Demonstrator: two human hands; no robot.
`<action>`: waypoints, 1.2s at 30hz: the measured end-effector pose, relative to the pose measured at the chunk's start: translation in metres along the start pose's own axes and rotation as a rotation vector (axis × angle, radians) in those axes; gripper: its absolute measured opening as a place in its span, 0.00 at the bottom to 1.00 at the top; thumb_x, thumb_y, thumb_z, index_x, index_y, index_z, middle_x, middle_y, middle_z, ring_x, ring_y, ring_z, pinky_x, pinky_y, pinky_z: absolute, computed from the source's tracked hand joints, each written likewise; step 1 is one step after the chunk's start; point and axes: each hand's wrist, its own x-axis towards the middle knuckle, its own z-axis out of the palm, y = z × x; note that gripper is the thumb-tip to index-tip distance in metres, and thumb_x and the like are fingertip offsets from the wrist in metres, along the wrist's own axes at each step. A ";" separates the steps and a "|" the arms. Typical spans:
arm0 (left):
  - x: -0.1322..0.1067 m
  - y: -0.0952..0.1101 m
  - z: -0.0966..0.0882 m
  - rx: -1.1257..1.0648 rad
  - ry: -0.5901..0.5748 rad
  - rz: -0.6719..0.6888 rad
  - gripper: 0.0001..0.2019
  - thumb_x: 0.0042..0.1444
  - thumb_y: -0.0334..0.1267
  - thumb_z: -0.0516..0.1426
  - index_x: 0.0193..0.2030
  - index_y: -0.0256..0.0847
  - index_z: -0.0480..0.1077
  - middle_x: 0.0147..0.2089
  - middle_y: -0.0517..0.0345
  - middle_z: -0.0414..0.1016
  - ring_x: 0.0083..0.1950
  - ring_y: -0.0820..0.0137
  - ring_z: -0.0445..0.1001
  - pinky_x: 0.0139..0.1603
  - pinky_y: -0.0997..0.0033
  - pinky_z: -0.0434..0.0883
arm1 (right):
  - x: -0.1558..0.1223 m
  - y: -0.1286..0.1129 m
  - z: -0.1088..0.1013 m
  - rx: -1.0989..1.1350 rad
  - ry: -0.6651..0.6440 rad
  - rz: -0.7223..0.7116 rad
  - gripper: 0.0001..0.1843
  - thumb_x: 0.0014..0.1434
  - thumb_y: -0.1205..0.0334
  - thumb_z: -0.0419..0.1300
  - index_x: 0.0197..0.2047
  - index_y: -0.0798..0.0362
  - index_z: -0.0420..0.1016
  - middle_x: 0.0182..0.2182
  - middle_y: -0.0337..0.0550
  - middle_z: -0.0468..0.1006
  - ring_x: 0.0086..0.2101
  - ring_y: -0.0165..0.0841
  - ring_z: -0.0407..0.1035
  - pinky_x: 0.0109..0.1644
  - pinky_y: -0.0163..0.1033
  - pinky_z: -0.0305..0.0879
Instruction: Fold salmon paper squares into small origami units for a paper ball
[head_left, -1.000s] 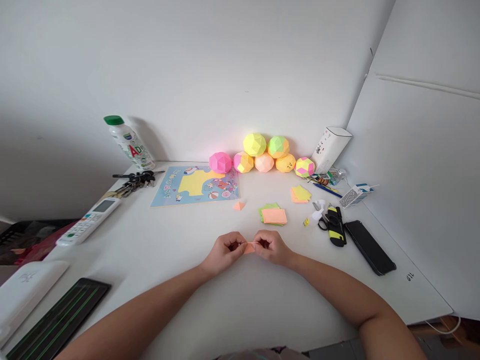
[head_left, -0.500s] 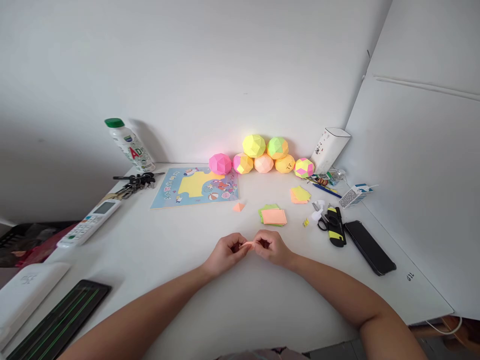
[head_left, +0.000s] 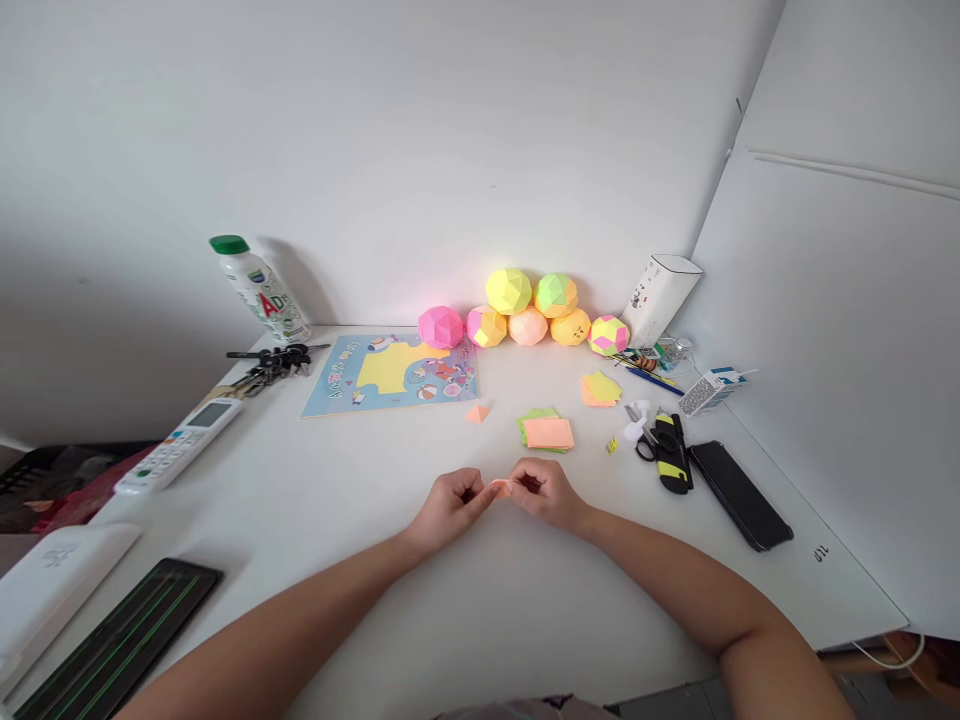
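Between my two hands is a small piece of peach paper (head_left: pixel 501 488), mostly covered by the fingers. My left hand (head_left: pixel 452 507) pinches its left side, and my right hand (head_left: pixel 547 492) grips its right side. Just beyond them lies a folded peach paper piece (head_left: pixel 477 412) with a raised point. To its right rests a stack of peach and green paper squares (head_left: pixel 548 433). Farther back sits a smaller pile of yellow and orange squares (head_left: pixel 600 389). Several faceted paper balls, among them a pink ball (head_left: pixel 440 327) and a yellow ball (head_left: pixel 508 291), stand against the wall.
A blue picture board (head_left: pixel 337 385) lies back left, near a bottle (head_left: pixel 262 295), keys (head_left: pixel 277 368) and a remote control (head_left: pixel 180 445). On the right are scissors (head_left: pixel 645 450), a yellow-black cutter (head_left: pixel 672 455), a black phone (head_left: pixel 741 495) and a small carton (head_left: pixel 712 390).
The peach paper has turned slightly between my fingers, and my left thumb has shifted a little along it. Everything else on the table stays where it was.
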 end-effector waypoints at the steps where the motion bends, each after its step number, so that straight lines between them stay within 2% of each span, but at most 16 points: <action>1: 0.000 0.001 0.000 0.008 0.008 0.015 0.20 0.55 0.49 0.53 0.19 0.39 0.54 0.20 0.67 0.52 0.22 0.78 0.50 0.21 0.77 0.52 | 0.000 0.000 0.000 0.003 -0.003 0.003 0.09 0.53 0.62 0.56 0.23 0.55 0.63 0.20 0.35 0.62 0.21 0.25 0.54 0.24 0.32 0.53; 4: 0.000 0.005 -0.001 0.008 0.031 0.061 0.15 0.55 0.46 0.54 0.25 0.39 0.63 0.26 0.63 0.60 0.24 0.77 0.55 0.23 0.76 0.57 | 0.000 0.000 0.000 0.017 -0.016 -0.012 0.09 0.53 0.62 0.56 0.24 0.54 0.64 0.21 0.36 0.63 0.22 0.26 0.55 0.24 0.32 0.53; 7: 0.000 0.006 -0.002 0.000 -0.018 0.110 0.12 0.57 0.44 0.53 0.31 0.39 0.69 0.30 0.58 0.65 0.26 0.75 0.59 0.25 0.75 0.60 | -0.001 0.001 0.000 0.012 -0.041 -0.039 0.09 0.54 0.62 0.56 0.24 0.55 0.66 0.22 0.37 0.65 0.22 0.26 0.56 0.25 0.32 0.54; 9: 0.000 0.006 -0.002 -0.005 -0.049 0.124 0.12 0.58 0.44 0.51 0.30 0.39 0.71 0.30 0.58 0.65 0.26 0.75 0.60 0.26 0.74 0.61 | -0.001 0.001 0.000 -0.003 -0.054 -0.045 0.08 0.54 0.62 0.56 0.25 0.55 0.67 0.22 0.37 0.66 0.22 0.26 0.56 0.25 0.32 0.55; 19: 0.000 0.003 -0.005 -0.058 0.016 0.077 0.11 0.52 0.36 0.52 0.21 0.38 0.66 0.26 0.59 0.64 0.26 0.74 0.61 0.26 0.74 0.61 | -0.002 0.003 -0.001 0.038 -0.001 0.032 0.08 0.51 0.65 0.57 0.22 0.55 0.67 0.21 0.37 0.66 0.22 0.26 0.57 0.25 0.32 0.55; 24: 0.000 0.002 -0.006 -0.088 0.041 0.067 0.09 0.50 0.34 0.52 0.20 0.38 0.64 0.25 0.60 0.64 0.25 0.75 0.61 0.25 0.75 0.61 | -0.001 0.000 -0.004 0.084 0.051 0.038 0.09 0.49 0.66 0.56 0.19 0.54 0.63 0.18 0.35 0.63 0.20 0.26 0.55 0.23 0.32 0.53; 28: 0.000 0.000 -0.008 -0.181 0.084 -0.010 0.08 0.51 0.36 0.52 0.23 0.39 0.63 0.23 0.63 0.61 0.23 0.76 0.58 0.23 0.77 0.58 | -0.001 0.002 -0.007 0.098 0.129 0.035 0.10 0.52 0.64 0.54 0.21 0.54 0.61 0.18 0.34 0.59 0.20 0.26 0.54 0.22 0.32 0.52; 31: 0.001 0.001 -0.010 -0.205 0.019 -0.049 0.12 0.55 0.41 0.50 0.24 0.39 0.63 0.19 0.66 0.55 0.20 0.77 0.53 0.21 0.77 0.54 | 0.000 0.004 -0.006 0.005 0.199 -0.061 0.10 0.55 0.63 0.54 0.23 0.53 0.63 0.19 0.34 0.60 0.20 0.26 0.55 0.24 0.33 0.55; 33: 0.000 0.003 -0.011 -0.211 -0.061 -0.020 0.16 0.58 0.45 0.48 0.25 0.38 0.66 0.21 0.64 0.59 0.21 0.77 0.55 0.22 0.76 0.55 | -0.001 0.006 -0.003 -0.110 0.228 -0.194 0.09 0.57 0.63 0.54 0.25 0.53 0.66 0.20 0.37 0.64 0.22 0.27 0.57 0.26 0.34 0.58; 36: 0.000 0.007 -0.012 -0.224 -0.133 0.005 0.19 0.59 0.49 0.46 0.30 0.37 0.69 0.24 0.62 0.62 0.23 0.76 0.57 0.25 0.75 0.57 | -0.002 0.011 0.002 -0.287 0.198 -0.421 0.07 0.58 0.67 0.53 0.30 0.54 0.70 0.27 0.44 0.71 0.25 0.29 0.64 0.26 0.34 0.61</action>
